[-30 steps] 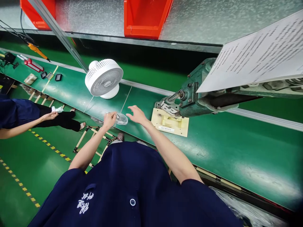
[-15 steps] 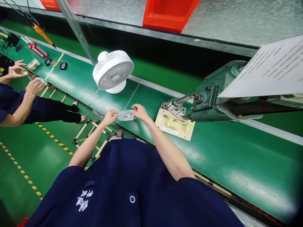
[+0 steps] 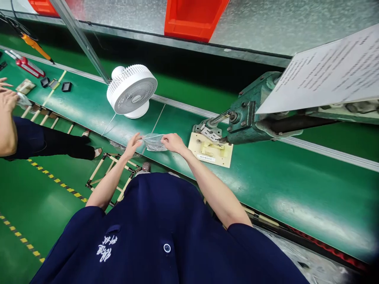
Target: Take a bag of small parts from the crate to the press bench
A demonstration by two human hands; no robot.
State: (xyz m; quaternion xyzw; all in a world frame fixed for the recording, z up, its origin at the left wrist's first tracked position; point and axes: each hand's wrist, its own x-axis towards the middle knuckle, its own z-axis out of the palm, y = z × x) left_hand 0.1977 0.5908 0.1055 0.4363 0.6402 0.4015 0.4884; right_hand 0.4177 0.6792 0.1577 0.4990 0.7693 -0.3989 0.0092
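Note:
A small clear plastic bag [image 3: 154, 142] with something pale inside hangs just above the green conveyor belt [image 3: 266, 173]. My right hand [image 3: 172, 142] pinches the bag's right top edge. At the bag's left edge is my left hand [image 3: 132, 144], fingers spread; whether it still grips the bag is unclear. Right of my hands lies a cream fixture block [image 3: 211, 152] under the nose of a green press machine [image 3: 251, 118].
A white desk fan [image 3: 132, 91] stands on the belt behind my hands. Small black parts [image 3: 65, 86] and red-handled tools [image 3: 25, 65] lie far left. A co-worker's arm [image 3: 7, 118] shows at the left edge. Red bins [image 3: 195, 17] sit above; a printed sheet [image 3: 325, 73] covers the machine.
A second ago my left hand alone held the bag; my right hand came in and took its right edge. My left fingers have since opened. The co-worker's hands moved left and up.

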